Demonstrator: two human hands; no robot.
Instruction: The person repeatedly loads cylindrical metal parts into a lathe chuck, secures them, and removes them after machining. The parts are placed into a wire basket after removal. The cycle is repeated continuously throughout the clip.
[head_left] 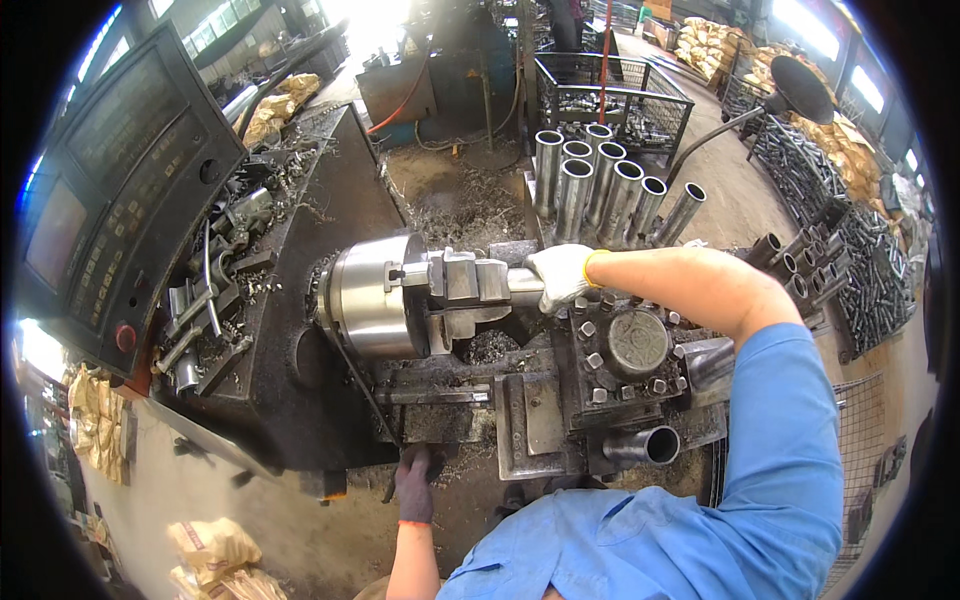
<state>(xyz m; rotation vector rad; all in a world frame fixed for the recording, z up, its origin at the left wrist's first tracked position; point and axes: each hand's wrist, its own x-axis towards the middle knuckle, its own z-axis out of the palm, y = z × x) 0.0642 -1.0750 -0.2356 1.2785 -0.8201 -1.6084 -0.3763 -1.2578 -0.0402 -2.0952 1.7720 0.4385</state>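
Observation:
My right hand, in a white glove, is closed round a short metal tube. That tube's left end sits between the stepped jaws of a shiny lathe chuck. Lower down, my left hand wears a dark glove and is closed at the lower end of a long dark bar, which slants down from beside the chuck. Its fingertips are partly hidden. Just below my right hand stands the square tool post with its ring of bolts.
Several upright steel tubes stand behind the tool post. Another tube lies in front of it. A control panel rises at the left, near loose metal tools. Wire bins and paper sacks surround the machine.

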